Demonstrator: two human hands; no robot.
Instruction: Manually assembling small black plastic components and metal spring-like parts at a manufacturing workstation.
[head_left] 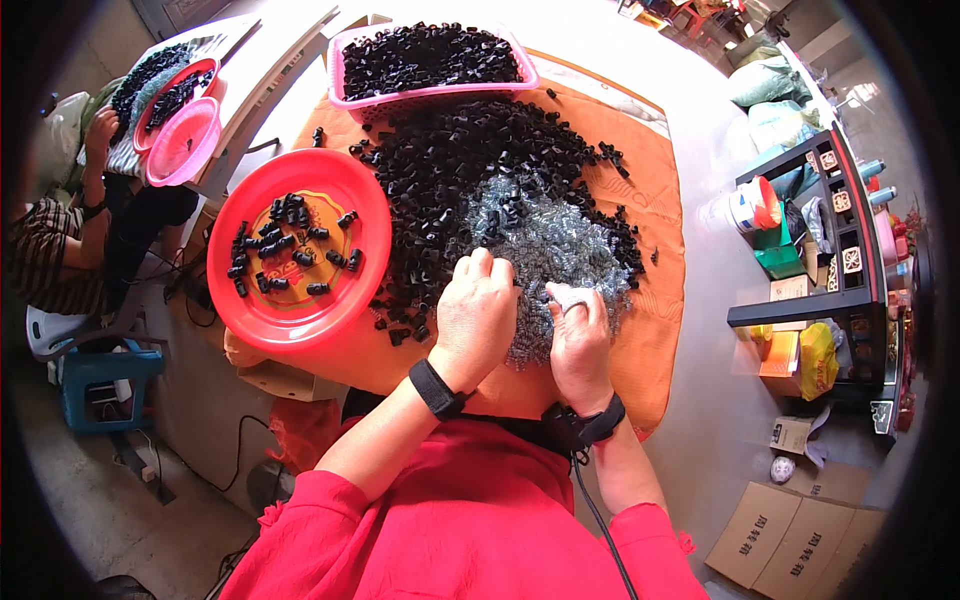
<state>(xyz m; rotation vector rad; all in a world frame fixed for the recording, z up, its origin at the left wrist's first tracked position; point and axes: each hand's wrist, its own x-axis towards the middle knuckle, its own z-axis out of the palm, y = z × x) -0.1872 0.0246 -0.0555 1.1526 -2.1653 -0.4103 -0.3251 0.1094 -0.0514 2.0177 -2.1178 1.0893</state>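
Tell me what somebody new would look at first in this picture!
Probably the big red plate on the left, with little black pieces scattered on it. Next comes the huge black heap in the middle, with a shiny silvery pile at the two hands. Behind the heap, a pink basket is brimming with more black pieces.

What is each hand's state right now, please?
Left hand: curled; what it holds, if anything, cannot be told.
Right hand: curled by clear pieces; holding cannot be told.
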